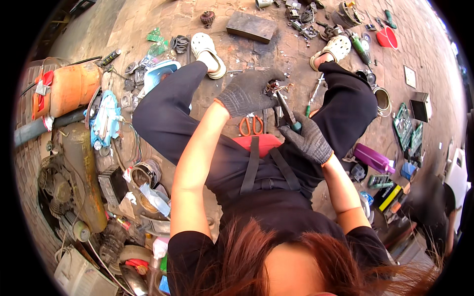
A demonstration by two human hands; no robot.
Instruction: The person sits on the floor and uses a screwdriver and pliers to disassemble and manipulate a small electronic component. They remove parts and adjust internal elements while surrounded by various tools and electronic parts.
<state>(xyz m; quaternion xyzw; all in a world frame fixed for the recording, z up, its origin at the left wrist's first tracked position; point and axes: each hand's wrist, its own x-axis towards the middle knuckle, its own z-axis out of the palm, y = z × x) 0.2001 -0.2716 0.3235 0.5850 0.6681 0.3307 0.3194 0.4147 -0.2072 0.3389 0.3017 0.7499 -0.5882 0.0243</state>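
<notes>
Both hands wear dark grey knit gloves with orange cuffs. My left hand [251,92] is closed around a small dark part with reddish-copper strands [281,88], held between my knees. My right hand [311,137] grips a green-handled tool with a tapering grey metal end [285,105]. That end reaches up to the small part and seems to touch it; whether it is pliers or a blade, I cannot tell. Below my hands, orange-handled scissors [251,125] lie beside a red seat-like object [259,143] between my thighs.
A dark metal block [251,27] lies ahead between my feet. On the left are an orange gas cylinder [74,86], a can [146,173] and motor parts. On the right are an angle grinder [359,48], a red bucket [387,37], a green tool case [403,126] and a purple bottle [373,158].
</notes>
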